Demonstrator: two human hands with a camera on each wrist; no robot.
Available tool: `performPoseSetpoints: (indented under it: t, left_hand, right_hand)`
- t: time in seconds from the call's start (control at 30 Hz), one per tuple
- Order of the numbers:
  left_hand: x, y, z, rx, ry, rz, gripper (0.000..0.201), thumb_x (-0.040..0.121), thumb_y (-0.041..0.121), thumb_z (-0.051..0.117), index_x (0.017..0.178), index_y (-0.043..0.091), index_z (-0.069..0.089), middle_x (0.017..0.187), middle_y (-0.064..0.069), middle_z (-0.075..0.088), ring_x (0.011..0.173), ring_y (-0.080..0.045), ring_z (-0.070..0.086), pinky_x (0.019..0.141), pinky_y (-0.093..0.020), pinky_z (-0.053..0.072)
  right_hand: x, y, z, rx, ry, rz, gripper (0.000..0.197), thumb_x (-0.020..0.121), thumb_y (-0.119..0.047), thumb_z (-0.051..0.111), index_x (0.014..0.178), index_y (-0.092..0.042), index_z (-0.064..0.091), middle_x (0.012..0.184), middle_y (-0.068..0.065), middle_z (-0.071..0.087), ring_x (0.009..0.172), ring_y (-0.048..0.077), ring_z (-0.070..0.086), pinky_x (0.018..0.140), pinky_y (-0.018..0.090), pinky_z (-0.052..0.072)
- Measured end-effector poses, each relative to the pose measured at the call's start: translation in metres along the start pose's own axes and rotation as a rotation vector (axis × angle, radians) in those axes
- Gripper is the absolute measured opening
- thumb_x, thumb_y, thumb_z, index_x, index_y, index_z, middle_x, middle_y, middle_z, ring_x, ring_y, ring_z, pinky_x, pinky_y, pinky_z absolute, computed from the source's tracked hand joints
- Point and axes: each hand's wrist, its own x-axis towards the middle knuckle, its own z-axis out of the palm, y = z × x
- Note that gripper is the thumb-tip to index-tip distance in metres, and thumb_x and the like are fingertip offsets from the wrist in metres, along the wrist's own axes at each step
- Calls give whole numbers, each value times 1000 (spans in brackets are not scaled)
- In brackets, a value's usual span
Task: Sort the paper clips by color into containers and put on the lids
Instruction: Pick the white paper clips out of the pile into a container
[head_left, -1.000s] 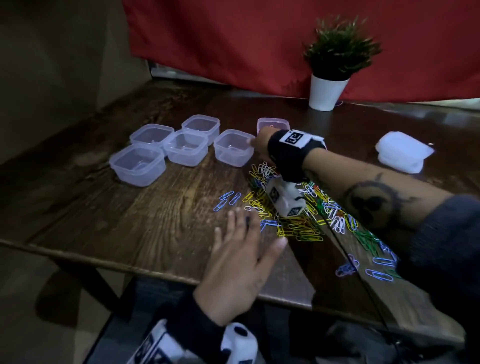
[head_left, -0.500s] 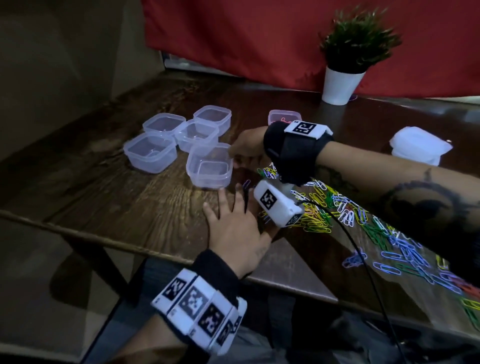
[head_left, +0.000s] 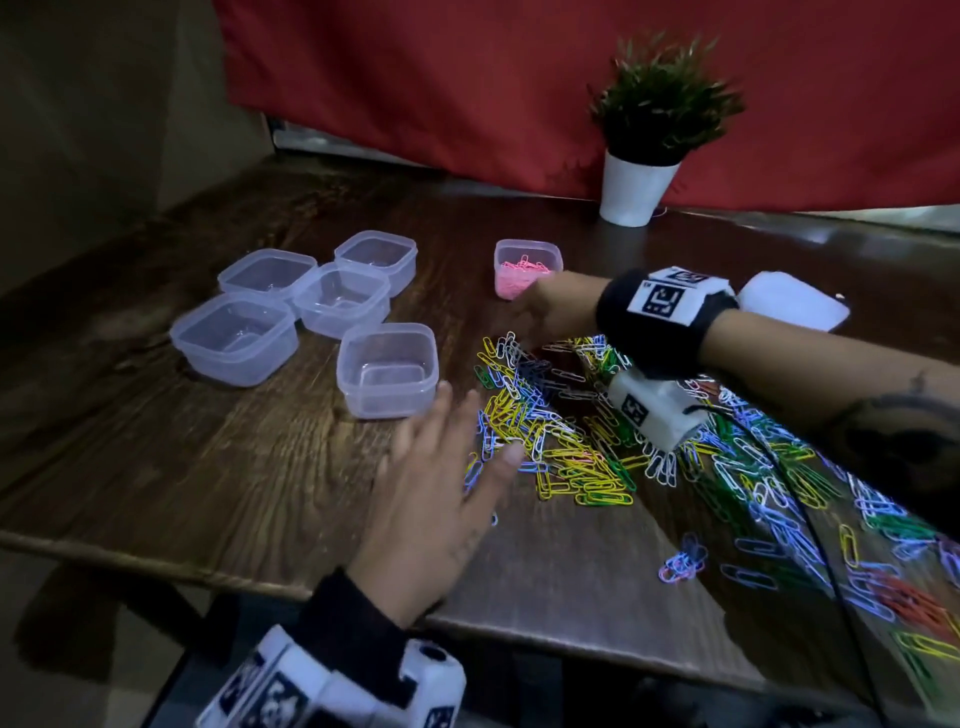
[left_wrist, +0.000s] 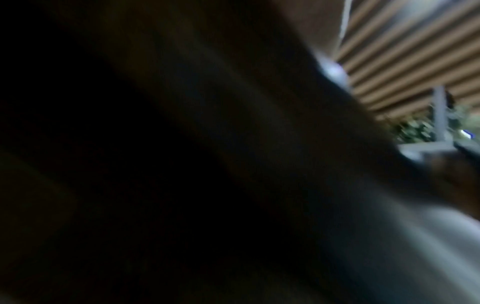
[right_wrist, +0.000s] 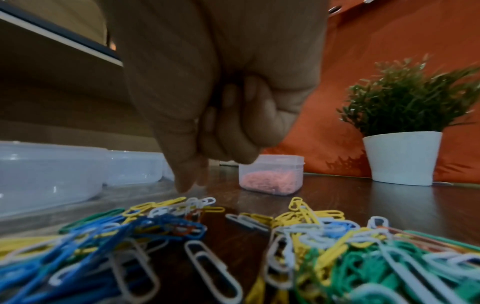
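A big mixed pile of colored paper clips (head_left: 566, 447) covers the table's right half, seen close up in the right wrist view as clips (right_wrist: 166, 224). My left hand (head_left: 447, 467) lies flat with straight, spread fingers at the pile's left edge, just in front of an empty clear container (head_left: 387, 371). My right hand (head_left: 540, 312) hovers at the pile's far edge, beside the container of pink clips (head_left: 527, 267). In the right wrist view that hand (right_wrist: 187, 181) has curled fingers, thumb tip pointing down just above the clips, nothing visible in it. The left wrist view is dark and blurred.
Several more empty clear containers (head_left: 267, 273) stand clustered at the left. A stack of white lids (head_left: 792, 306) lies behind my right wrist. A potted plant (head_left: 639, 192) stands at the back by the red cloth. The table's front edge (head_left: 156, 558) runs close to my left wrist.
My right hand pulled one empty container out of the cluster toward the pile, then let go and moved right to the pile's far edge. My left hand shifted right onto the pile's edge.
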Motion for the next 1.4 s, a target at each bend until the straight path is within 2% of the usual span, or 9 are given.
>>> performPoseSetpoints:
  t: [0.13,0.23,0.4,0.63,0.83,0.97,1.07,1.27,1.4]
  left_hand:
    - [0,-14,-6,37,83,-34,107,65,86,-10,144,27,32,154,6,22,133,-16,22,107,-34,22]
    - [-4,-19,2,29,148,3,94,78,79,1,139,22,43,149,1,33,130,-21,31,104,-40,29]
    - [0,-24,2,-96,225,6,85,86,72,8,130,15,52,138,-4,48,129,-23,39,105,-44,32]
    - [-1,-22,1,-59,198,9,81,86,69,9,128,17,53,136,0,50,126,-21,39,103,-47,35]
    - [-2,-17,-11,-93,191,63,76,85,72,21,117,16,61,118,1,59,109,-23,52,94,-33,37]
    - [20,11,-57,-17,-39,78,45,85,52,46,107,17,65,102,-2,66,97,-20,59,84,-30,41]
    - [62,32,-75,88,-253,38,16,89,26,59,96,14,68,94,-7,69,91,-22,62,78,-28,45]
    - [126,40,-42,542,-377,-83,31,93,15,52,122,3,55,122,-15,59,110,-29,57,75,-28,42]
    - [143,32,-30,604,-441,-123,30,95,15,50,119,-1,57,121,-17,59,109,-29,58,75,-28,42]
  right_hand:
    - [21,-6,0,-33,-44,-127,45,82,-10,66,126,-16,58,113,4,64,100,18,56,57,4,31]
    - [30,-6,0,-115,-48,-136,39,81,-15,68,119,-12,61,100,3,60,89,16,50,53,17,30]
    - [30,11,2,-34,-11,-132,27,85,-17,64,110,-7,65,87,-2,52,83,10,44,52,3,29]
    - [27,17,11,-7,-30,-89,26,81,-19,68,101,-3,67,92,8,62,81,14,46,54,9,27]
    - [24,18,13,140,-94,-9,20,82,-17,67,99,-6,68,91,4,60,84,15,50,64,24,38]
    - [11,21,6,283,-73,78,9,86,-20,63,79,-15,59,63,-2,48,55,11,42,42,15,35]
    - [-5,24,2,463,-94,92,14,90,-13,55,76,-14,55,59,0,41,49,11,34,33,13,28]
    - [-39,29,9,812,-34,127,24,92,-10,47,69,-15,47,58,2,35,40,10,31,35,14,21]
    - [-66,25,13,1187,23,137,25,93,-1,40,71,-12,46,42,-8,45,32,2,31,29,9,20]
